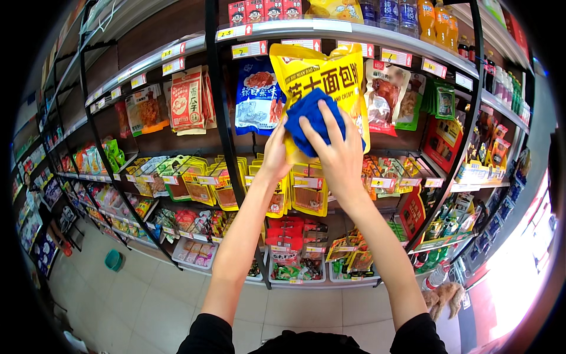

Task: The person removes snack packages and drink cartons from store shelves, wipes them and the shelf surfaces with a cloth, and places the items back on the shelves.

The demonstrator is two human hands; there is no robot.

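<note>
A large yellow snack bag (pixel 309 66) is held up before the shelves, its top near the price tags. My left hand (pixel 276 152) grips the bag's lower left edge. With fingers spread, my right hand (pixel 334 150) presses a crumpled blue cloth (pixel 316 121) against the front of the bag. Part of the bag's print is hidden by the cloth and hand. Behind it on the left hangs a blue snack bag (pixel 256 97); a white and red packet of meat (pixel 384 95) hangs on the right.
A metal shelf edge (pixel 283 28) with price tags runs above the bag. Yellow snack packets (pixel 309 190) hang below on hooks. White bins (pixel 296 276) stand at the bottom. On the tiled floor are a teal basin (pixel 113 260) and, at right, a brown furry animal (pixel 442 298). A person (pixel 40 203) is at far left.
</note>
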